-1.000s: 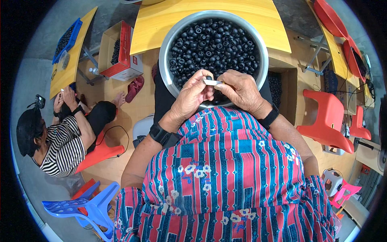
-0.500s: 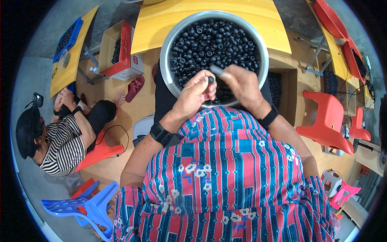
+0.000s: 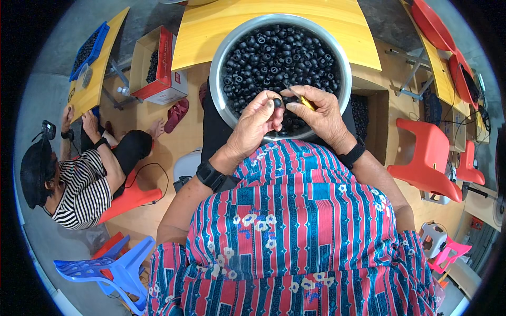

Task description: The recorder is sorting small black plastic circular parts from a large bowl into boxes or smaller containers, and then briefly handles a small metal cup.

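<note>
A large metal basin (image 3: 214, 79) full of small round black pieces (image 3: 279, 50), many with a hole or flat rim, sits in front of me. Over its near side, my left hand (image 3: 256, 113) pinches one black round piece (image 3: 277, 102) between thumb and forefinger, its other fingers curled. My right hand (image 3: 319, 108) grips a slim tool with a yellow handle (image 3: 307, 103), close to the left fingertips. The tool's thin dark tip is small and partly hidden by my fingers, so I cannot tell its exact kind.
Behind the basin stands a yellow table (image 3: 195, 31). A cardboard box (image 3: 375, 121) of black pieces is beside the basin on the right. Red stools (image 3: 427, 152) stand further right. At left, a seated person in a striped top (image 3: 84, 184) is near another yellow table with a blue tray (image 3: 89, 48).
My right hand has turned and settled beside the left fingertips; its blurred tool now shows a yellow handle. My left hand keeps its piece. The person at left has moved their hands apart.
</note>
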`<action>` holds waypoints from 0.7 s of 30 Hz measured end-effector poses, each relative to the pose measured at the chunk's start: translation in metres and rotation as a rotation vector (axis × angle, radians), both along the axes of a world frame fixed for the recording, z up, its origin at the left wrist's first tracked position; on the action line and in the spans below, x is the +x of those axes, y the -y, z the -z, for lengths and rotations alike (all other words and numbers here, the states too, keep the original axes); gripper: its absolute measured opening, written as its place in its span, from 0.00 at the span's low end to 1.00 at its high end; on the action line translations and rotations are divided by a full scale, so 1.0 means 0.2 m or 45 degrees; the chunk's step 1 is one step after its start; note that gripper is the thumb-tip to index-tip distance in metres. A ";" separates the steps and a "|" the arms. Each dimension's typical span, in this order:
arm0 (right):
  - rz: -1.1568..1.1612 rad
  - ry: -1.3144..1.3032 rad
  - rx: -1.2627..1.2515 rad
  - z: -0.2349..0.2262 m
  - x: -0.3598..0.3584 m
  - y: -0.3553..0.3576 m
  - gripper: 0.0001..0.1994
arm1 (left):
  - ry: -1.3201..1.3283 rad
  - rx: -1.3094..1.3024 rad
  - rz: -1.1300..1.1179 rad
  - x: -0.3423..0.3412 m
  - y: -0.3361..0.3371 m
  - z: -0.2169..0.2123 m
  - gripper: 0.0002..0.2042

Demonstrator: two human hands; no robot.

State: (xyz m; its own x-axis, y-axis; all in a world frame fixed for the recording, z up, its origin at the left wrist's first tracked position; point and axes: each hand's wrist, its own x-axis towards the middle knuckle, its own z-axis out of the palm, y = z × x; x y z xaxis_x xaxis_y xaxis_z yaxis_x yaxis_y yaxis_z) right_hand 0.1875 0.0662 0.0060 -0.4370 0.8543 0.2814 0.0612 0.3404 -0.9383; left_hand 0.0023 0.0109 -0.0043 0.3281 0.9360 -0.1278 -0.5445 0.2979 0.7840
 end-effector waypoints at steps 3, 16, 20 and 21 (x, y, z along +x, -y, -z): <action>-0.101 0.089 -0.004 -0.04 0.00 0.02 0.15 | 0.030 -0.016 -0.072 0.01 0.01 0.00 0.10; -0.064 0.484 0.557 -0.11 0.00 0.06 0.25 | 0.292 -0.017 -0.012 -0.03 -0.01 0.10 0.12; -0.103 0.501 0.595 -0.08 0.00 0.06 0.25 | 0.289 -0.059 -0.084 -0.02 -0.01 0.10 0.11; -0.081 0.472 0.575 -0.08 -0.01 0.06 0.25 | 0.290 -0.058 -0.083 -0.02 -0.01 0.10 0.11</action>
State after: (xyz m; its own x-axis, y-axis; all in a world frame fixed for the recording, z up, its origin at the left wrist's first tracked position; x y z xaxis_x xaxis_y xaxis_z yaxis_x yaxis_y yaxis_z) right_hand 0.1865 0.0551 0.0220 -0.6225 0.6540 0.4299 0.3239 0.7153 -0.6192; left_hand -0.0015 0.0128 -0.0241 0.2926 0.9510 -0.1003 -0.7247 0.2890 0.6255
